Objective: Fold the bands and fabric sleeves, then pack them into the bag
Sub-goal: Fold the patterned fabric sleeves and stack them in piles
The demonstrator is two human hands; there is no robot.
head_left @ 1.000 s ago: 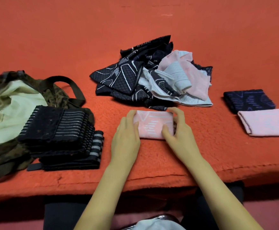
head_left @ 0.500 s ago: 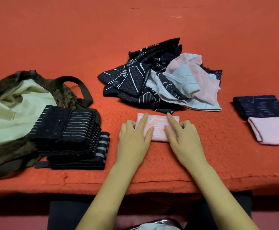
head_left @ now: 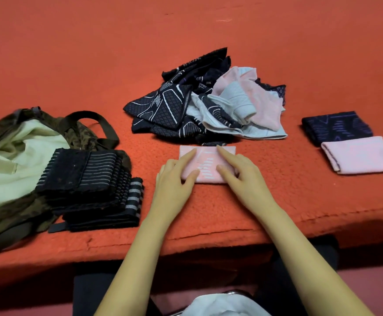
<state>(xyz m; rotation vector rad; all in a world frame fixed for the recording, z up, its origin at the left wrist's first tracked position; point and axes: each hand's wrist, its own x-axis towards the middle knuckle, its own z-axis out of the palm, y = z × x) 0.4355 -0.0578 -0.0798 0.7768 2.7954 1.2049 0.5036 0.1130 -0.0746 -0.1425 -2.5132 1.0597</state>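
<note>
Both hands press flat, fingers spread, on a folded pink sleeve (head_left: 208, 165) near the front edge of the red surface (head_left: 277, 201): left hand (head_left: 174, 185) on its left half, right hand (head_left: 243, 179) on its right. Unfolded sleeves (head_left: 206, 103) lie heaped behind; black bands (head_left: 90, 185) are stacked against the open bag (head_left: 15, 156) at left

Orange fleece surface (head_left: 94, 65), camouflage bag (head_left: 15, 160), striped bands (head_left: 90, 185), sleeve heap (head_left: 208, 103), folded sleeves (head_left: 350, 142)
</note>
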